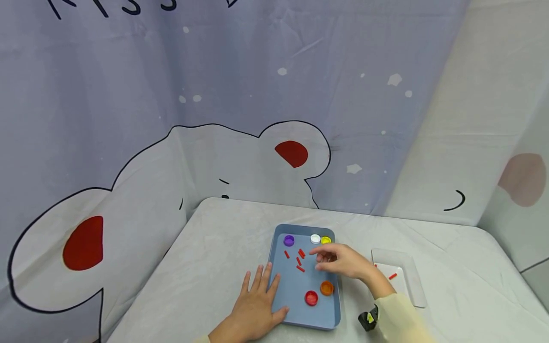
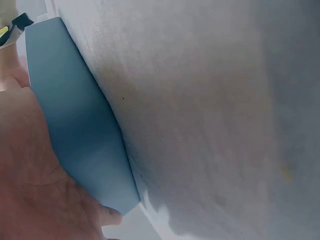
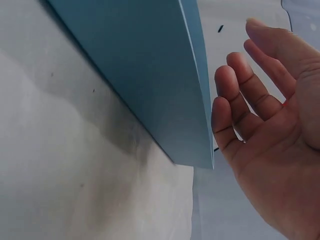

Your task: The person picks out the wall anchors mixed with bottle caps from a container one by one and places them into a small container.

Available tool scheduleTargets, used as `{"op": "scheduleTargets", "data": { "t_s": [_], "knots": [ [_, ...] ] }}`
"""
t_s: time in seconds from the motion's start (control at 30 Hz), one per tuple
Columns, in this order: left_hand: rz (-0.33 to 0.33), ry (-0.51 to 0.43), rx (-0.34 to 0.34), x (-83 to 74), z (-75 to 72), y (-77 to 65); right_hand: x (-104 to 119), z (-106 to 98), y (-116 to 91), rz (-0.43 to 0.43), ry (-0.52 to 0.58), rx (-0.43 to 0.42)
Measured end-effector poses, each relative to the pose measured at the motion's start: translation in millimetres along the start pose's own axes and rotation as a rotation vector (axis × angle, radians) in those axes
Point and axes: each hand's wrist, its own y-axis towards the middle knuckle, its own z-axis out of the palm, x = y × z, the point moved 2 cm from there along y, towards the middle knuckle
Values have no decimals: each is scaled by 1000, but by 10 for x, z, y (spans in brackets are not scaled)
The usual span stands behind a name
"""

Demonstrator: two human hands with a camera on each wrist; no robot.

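Note:
A blue-grey tray [image 1: 296,309] lies on the white-covered table. My left hand [image 1: 254,307], fingers straight and spread, rests at the tray's left rim; in the left wrist view its palm [image 2: 35,170] is beside the tray wall [image 2: 85,115]. My right hand [image 1: 339,259] is over the tray's right side, fingers loosely bent, thumb and index apart. The right wrist view shows that hand [image 3: 280,115] with nothing clearly held; a tiny red spot shows between its fingers. Several short red sticks [image 1: 299,261] lie in the tray's middle, left of the right hand's fingertips.
Round caps in purple [image 1: 289,240], white [image 1: 315,238] and yellow [image 1: 326,240] sit along the tray's far end. Red [image 1: 311,298] and orange [image 1: 327,288] ones sit nearer. On the right, a white tray [image 1: 418,286] holds red sticks [image 1: 392,276], partly behind the right forearm.

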Motion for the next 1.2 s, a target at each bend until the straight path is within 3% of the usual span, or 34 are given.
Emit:
{"op": "scheduleTargets", "data": {
  "t_s": [0.33,0.57,1.2],
  "knots": [
    [14,-7,-9,29,43,12,16,103,204,10,-64,135],
    [31,29,-44,76,147,34,-12,205,350,18,-173,214],
    [32,-14,-38,58,110,21,-113,307,514,49,-351,269]
  ]
}}
